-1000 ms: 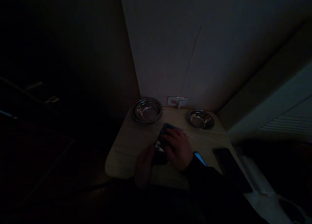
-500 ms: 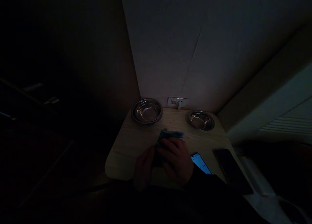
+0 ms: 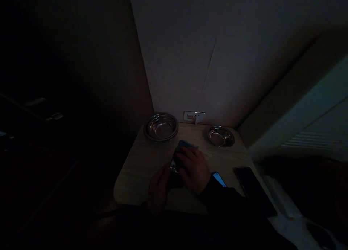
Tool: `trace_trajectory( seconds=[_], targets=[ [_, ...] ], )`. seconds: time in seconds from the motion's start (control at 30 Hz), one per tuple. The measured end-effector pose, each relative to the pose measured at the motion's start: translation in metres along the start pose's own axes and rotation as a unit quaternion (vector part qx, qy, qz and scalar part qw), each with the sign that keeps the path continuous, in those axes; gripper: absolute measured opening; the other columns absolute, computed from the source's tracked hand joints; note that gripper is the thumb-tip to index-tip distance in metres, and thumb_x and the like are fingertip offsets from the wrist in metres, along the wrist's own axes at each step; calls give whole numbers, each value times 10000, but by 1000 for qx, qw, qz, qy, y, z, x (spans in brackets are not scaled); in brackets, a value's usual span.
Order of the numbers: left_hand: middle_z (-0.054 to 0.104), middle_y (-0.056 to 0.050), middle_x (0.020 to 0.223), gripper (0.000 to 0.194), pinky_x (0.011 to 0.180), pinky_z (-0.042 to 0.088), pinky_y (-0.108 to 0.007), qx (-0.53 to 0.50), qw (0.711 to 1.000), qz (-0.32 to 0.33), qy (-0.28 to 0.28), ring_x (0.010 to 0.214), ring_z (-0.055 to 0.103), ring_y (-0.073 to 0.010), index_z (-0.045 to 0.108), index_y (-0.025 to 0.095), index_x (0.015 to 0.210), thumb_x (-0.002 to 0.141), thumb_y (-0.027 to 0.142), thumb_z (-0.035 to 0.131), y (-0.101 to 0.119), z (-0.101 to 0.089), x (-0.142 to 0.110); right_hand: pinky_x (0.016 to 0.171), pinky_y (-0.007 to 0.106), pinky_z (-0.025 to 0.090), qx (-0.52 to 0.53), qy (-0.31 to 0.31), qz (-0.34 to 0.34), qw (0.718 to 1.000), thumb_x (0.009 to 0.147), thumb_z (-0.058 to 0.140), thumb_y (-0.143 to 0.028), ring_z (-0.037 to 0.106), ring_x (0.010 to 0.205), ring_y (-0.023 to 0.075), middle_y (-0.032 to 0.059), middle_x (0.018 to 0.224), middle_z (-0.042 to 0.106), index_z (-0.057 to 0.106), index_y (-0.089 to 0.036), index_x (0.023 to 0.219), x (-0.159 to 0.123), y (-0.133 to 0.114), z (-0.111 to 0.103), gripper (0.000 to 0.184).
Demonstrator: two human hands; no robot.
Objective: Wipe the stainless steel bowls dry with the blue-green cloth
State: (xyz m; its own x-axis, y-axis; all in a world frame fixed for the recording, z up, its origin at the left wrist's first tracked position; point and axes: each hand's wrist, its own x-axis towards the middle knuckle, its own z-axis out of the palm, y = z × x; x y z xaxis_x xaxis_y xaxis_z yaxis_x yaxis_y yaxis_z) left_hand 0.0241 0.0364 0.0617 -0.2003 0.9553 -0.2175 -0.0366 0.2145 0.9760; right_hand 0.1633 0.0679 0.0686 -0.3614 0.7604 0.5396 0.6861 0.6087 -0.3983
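Right fingers (image 3: 188, 155): holding blue-green cloth (image 3: 181, 144) | left fingers (image 3: 163, 173): pinching shiny dark object (image 3: 174, 166) | round metal bowls (image 3: 162, 128) nearby

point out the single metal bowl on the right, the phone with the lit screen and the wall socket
single metal bowl (image 3: 220, 136), head view, inside of the bowl
phone with the lit screen (image 3: 219, 179), head view, lit screen
wall socket (image 3: 186, 116), head view, left part of the plate

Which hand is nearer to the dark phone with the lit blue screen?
Right. The right hand is just to the left of the phone; the left hand is farther left, beyond the right.
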Motion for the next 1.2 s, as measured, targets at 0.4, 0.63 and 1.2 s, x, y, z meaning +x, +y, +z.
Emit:
trace_trajectory(
  seconds=[0.4,0.63,1.2],
  targets=[
    [692,-108,1030,471,856,468,-314,2,1000,0,-21,970,618,-236,685,126,949,743,521,531,-5,0,0,875,464,393,60,10,6,998,752,493,-192,448,1073,279,84,1183,592,625,-191,1090,-4,1,6,362],
    [695,-113,1024,484,876,456,-343,20,1000,0,-10,973,618,-254,689,121,953,735,527,540,-2,2,-3,871,441,422,70,16,65,995,790,449,-183,501,1021,250,103,1105,624,646,-176,1042,-1,8,5,320],
    [689,-107,984,405,825,478,-327,37,998,1,42,958,618,-247,665,141,885,732,472,487,3,-1,-11,831,372,517,259,50,218,940,870,465,-311,641,945,205,75,1026,686,640,-194,1052,-11,41,11,278]
  ],
)
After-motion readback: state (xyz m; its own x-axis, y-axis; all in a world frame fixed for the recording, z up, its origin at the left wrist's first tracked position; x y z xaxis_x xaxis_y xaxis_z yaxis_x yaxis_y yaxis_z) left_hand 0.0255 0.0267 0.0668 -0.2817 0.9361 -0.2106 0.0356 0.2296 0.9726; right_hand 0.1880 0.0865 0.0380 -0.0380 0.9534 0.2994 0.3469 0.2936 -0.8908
